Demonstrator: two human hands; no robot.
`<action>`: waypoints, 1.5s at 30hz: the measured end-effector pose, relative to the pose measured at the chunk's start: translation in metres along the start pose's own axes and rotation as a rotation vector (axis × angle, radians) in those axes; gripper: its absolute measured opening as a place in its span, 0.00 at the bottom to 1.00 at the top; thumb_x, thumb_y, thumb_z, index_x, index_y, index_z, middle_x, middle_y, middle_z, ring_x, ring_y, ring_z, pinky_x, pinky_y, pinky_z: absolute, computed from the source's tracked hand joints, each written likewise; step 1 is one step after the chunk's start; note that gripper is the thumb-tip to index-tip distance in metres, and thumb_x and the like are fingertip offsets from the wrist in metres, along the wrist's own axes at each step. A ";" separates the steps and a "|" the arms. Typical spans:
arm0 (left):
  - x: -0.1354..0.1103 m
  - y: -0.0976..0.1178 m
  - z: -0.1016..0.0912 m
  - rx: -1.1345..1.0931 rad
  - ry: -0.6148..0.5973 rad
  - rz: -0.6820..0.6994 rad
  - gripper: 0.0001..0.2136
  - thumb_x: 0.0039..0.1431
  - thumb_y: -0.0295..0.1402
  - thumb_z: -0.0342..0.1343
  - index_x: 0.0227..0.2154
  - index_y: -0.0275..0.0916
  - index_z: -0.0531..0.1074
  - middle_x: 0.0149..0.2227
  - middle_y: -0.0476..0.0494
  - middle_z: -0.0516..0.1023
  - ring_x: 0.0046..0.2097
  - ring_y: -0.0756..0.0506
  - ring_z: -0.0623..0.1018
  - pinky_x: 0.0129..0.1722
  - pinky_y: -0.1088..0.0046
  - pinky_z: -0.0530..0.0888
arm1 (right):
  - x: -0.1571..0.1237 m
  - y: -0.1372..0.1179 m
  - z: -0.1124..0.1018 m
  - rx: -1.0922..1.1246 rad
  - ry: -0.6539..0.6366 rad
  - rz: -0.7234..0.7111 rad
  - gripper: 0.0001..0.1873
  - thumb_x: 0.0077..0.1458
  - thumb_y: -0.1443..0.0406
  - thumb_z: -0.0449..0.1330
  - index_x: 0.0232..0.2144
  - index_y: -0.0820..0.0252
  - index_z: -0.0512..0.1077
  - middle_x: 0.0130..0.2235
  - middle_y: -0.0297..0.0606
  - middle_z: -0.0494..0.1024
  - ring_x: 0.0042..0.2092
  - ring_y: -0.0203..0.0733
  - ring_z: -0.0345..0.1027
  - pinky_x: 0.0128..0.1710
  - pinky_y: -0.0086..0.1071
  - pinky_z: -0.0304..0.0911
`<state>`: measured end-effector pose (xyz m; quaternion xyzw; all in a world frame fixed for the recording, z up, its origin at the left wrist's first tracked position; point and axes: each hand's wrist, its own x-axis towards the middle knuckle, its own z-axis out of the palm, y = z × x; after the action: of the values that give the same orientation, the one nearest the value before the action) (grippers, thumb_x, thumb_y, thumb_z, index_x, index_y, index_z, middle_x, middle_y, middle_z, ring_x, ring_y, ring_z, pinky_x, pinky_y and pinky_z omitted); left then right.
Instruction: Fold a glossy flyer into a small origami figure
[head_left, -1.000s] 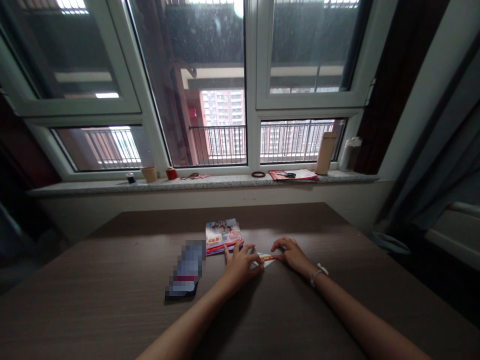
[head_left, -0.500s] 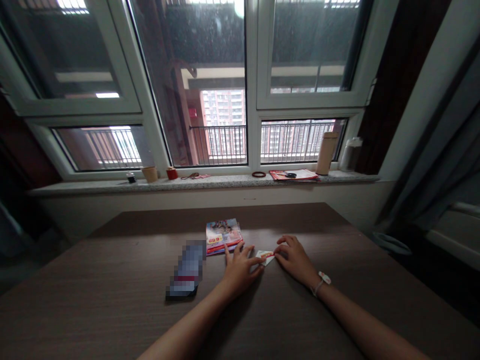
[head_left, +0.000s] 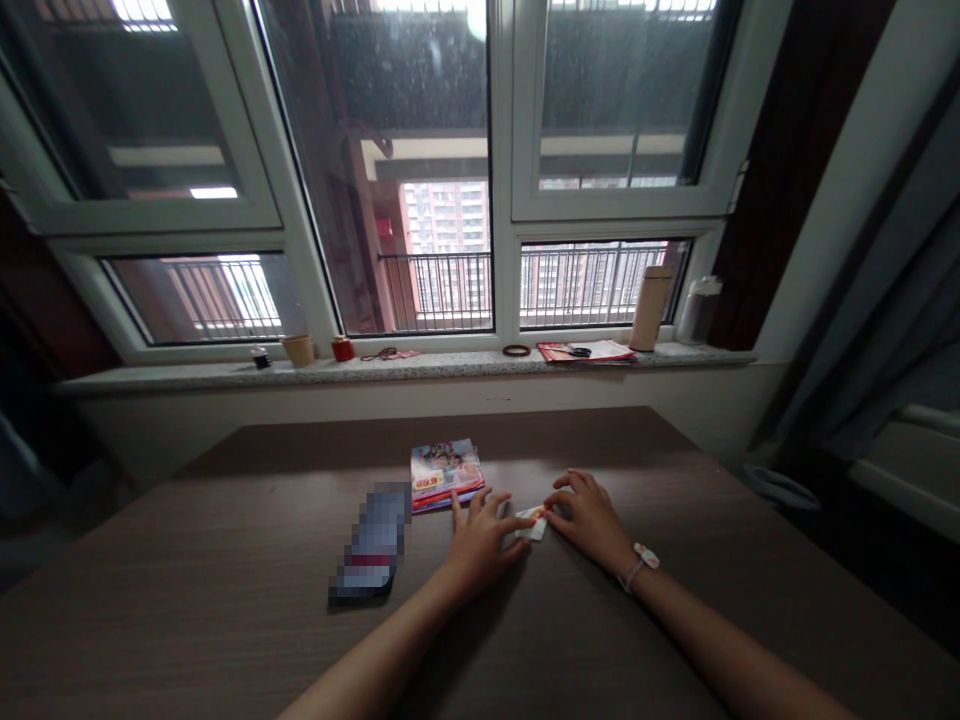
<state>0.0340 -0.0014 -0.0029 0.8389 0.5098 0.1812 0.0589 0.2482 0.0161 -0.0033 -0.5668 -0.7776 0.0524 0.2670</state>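
A small piece of folded paper (head_left: 532,524), white with red and yellow print, lies on the brown table between both hands. My left hand (head_left: 484,535) has its thumb and index finger closed on the paper's left side, while its other fingers spread toward a stack of printed leaflets (head_left: 448,470). At the paper's right corner, the thumb and fingertips of my right hand (head_left: 589,515) pinch the edge. A bracelet (head_left: 641,568) circles the right wrist. The paper's underside and part of its edges are hidden by the fingers.
To the left of my left hand lies a pixelated phone-like object (head_left: 371,545). Along the windowsill (head_left: 450,366) stand a paper cup (head_left: 298,350), a red spool-like item (head_left: 343,348), a dark ring (head_left: 517,351), scissors (head_left: 579,352) on red papers, and a tan bottle (head_left: 651,308).
The folded paper has changed its angle slightly, and its right corner now sits closer to my right fingers. Both hands have shifted only a little.
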 end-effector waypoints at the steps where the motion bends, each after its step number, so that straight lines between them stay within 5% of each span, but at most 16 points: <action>1: 0.000 0.000 0.001 0.001 0.000 -0.006 0.14 0.56 0.44 0.58 0.46 0.65 0.73 0.59 0.51 0.65 0.63 0.34 0.56 0.57 0.33 0.34 | 0.000 0.001 0.000 -0.001 -0.010 0.002 0.10 0.54 0.57 0.59 0.36 0.50 0.78 0.49 0.39 0.71 0.60 0.50 0.51 0.59 0.44 0.47; 22: 0.001 -0.004 0.006 0.019 0.003 -0.009 0.14 0.57 0.46 0.57 0.47 0.67 0.71 0.59 0.51 0.65 0.62 0.34 0.56 0.56 0.32 0.35 | -0.008 -0.002 -0.005 -0.006 -0.077 -0.011 0.28 0.42 0.46 0.64 0.44 0.52 0.74 0.50 0.41 0.69 0.59 0.52 0.53 0.59 0.44 0.47; 45: 0.001 -0.004 0.007 0.009 0.013 -0.039 0.13 0.56 0.47 0.57 0.45 0.65 0.73 0.59 0.50 0.65 0.63 0.33 0.55 0.55 0.30 0.34 | -0.012 -0.006 -0.005 0.003 -0.041 -0.017 0.30 0.41 0.44 0.64 0.44 0.53 0.70 0.49 0.40 0.68 0.54 0.49 0.58 0.58 0.45 0.50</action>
<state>0.0335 0.0023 -0.0103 0.8280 0.5271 0.1834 0.0553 0.2477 0.0014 -0.0010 -0.5586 -0.7875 0.0628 0.2525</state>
